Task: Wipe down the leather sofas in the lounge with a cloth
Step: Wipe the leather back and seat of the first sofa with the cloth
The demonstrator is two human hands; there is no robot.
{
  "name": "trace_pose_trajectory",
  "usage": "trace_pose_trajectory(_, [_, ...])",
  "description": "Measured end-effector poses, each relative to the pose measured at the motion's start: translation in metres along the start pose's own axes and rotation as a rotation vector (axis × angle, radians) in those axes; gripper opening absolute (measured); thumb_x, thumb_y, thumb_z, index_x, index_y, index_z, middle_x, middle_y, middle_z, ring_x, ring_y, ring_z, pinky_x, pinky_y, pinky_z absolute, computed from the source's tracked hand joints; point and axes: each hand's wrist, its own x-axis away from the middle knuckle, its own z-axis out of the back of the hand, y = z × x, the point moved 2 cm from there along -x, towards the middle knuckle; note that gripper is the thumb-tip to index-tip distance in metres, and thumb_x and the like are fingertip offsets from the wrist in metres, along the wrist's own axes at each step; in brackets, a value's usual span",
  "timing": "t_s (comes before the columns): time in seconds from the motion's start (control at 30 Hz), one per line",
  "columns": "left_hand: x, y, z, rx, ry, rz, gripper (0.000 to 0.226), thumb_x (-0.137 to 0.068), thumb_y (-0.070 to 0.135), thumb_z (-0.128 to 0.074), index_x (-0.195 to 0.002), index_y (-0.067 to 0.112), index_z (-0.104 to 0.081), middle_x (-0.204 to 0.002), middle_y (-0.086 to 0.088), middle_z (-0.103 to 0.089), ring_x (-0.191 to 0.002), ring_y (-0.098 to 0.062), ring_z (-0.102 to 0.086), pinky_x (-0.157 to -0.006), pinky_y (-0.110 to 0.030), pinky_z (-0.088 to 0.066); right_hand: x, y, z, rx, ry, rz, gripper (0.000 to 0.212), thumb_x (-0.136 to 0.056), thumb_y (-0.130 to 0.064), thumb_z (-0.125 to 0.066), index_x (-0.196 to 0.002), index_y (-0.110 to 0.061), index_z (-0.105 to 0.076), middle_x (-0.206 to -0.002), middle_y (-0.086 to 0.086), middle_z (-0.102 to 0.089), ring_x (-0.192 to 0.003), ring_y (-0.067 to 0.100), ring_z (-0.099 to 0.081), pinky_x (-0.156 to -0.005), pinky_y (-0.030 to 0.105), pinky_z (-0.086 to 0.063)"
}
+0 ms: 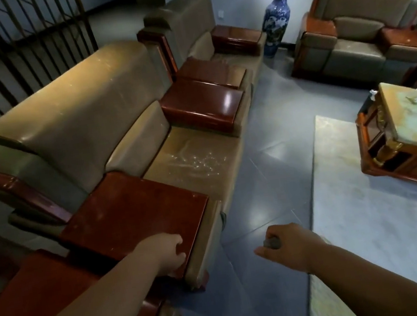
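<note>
Right hand [288, 244] fingers grip a cloth [271, 243] (grey); left hand [169, 255] loosely curled.

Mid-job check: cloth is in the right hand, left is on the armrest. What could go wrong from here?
1. The cloth is bunched small in the right hand; a wad may only smear the pale marks on the near seat cushion.
2. The left hand rests on the glossy wooden armrest; it may leave prints.
3. The shiny floor could be slippery.
</note>
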Motion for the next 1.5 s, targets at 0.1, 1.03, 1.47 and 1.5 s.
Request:
trace_pose_trajectory(0.1, [-0.036,0.004,0.014,-0.046,-0.071,0.013,0.065,-0.099,0.057,-0.052,-0.158,0.031,-0.042,-0.157,0.000,-0.052,-0.140,-0.023,-0.052,-0.113,-0.043,-0.046,-0.039,0.004,0.004,0.004,-0.037,0.027,0.056,-0.074,-0.090,-0.053,-0.084,-0.035,-0.059,-0.081,-0.012,-0.063,-0.076,0.005,-0.060,-0.070,0.029,-0.053])
trace_pose_trajectory(1.03, [-0.236,0.124,0.009,0.431,-0.054,0.464,0.076,-0.103,0.058,-0.050,-0.164,0.021,-0.026,-0.168,-0.007,-0.037,-0.142,-0.031,-0.051,-0.111,-0.042,-0.048,-0.458,0.080,0.076,0.255,-0.637,0.410,0.048,-0.082,-0.073,-0.069,-0.104,-0.030,-0.064,-0.099,-0.008,-0.069,-0.078,0.014,-0.071,-0.062,0.027,-0.054])
trace_pose_trajectory(1.47, [-0.408,0.080,-0.062,0.452,0.187,0.790,0.086,-0.105,0.067,-0.013,-0.163,0.019,0.028,-0.171,-0.005,0.033,-0.160,-0.030,0.025,-0.132,-0.052,0.004,-0.584,0.103,-0.056,0.393,-0.798,0.533,0.043,-0.092,-0.069,-0.061,-0.091,-0.027,-0.056,-0.087,-0.005,-0.059,-0.083,0.014,-0.060,-0.076,0.037,-0.050])
trace_pose_trajectory(1.5, [-0.419,0.081,-0.071,0.457,0.226,0.834,0.086,-0.104,0.068,-0.011,-0.162,0.019,0.030,-0.171,-0.005,0.034,-0.159,-0.030,0.028,-0.131,-0.053,0.006,-0.598,0.101,-0.069,0.388,-0.784,0.558,0.042,-0.092,-0.070,-0.061,-0.093,-0.028,-0.055,-0.086,-0.008,-0.059,-0.084,0.014,-0.060,-0.073,0.034,-0.049])
